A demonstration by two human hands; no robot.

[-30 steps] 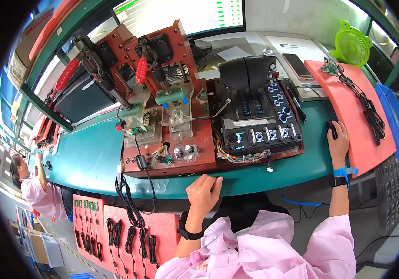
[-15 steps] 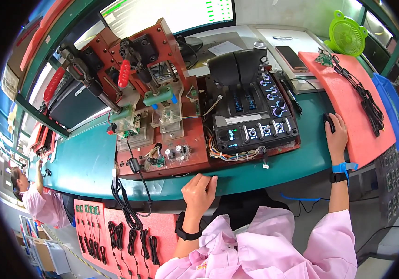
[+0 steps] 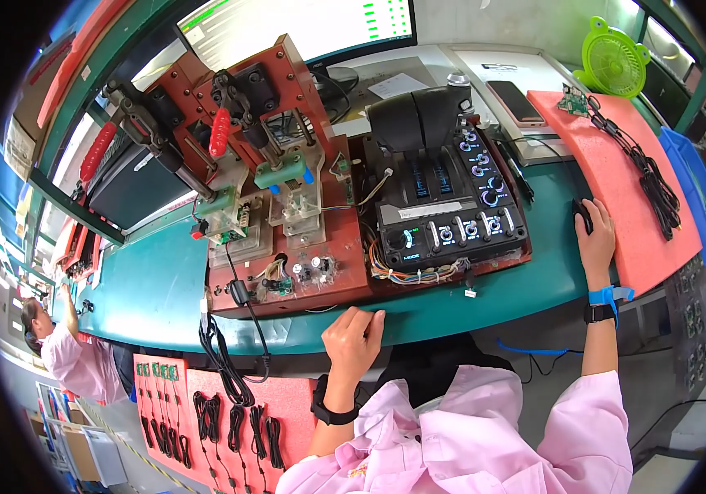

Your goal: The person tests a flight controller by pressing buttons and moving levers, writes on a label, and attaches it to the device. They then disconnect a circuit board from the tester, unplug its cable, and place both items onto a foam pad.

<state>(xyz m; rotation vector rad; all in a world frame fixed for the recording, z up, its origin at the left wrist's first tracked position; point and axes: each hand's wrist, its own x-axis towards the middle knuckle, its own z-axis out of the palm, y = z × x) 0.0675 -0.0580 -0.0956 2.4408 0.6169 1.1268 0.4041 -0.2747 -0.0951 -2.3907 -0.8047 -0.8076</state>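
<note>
My left hand (image 3: 353,339) rests at the front edge of the green table, its fingers curled into a loose fist with nothing showing in it. At the right, my right hand (image 3: 596,243) lies over a black computer mouse (image 3: 583,217), beside a pink foam sheet. Between the hands stands a black throttle control panel (image 3: 452,222) with lit knobs and metal switches. Left of it is a red test fixture (image 3: 320,288) with two toggle clamps; their handles (image 3: 220,132) are red. A black cable (image 3: 225,354) hangs from the fixture over the table edge.
A monitor (image 3: 304,33) glows at the back. One pink foam sheet (image 3: 666,247) carries a circuit board with a coiled cable; another (image 3: 287,403), below the table at left, holds several cables. A phone (image 3: 513,103) and a green fan (image 3: 614,62) are behind. Another person (image 3: 73,354) works far left.
My hands have stayed in place, the right one on the mouse. At far left the other person has shifted slightly.
</note>
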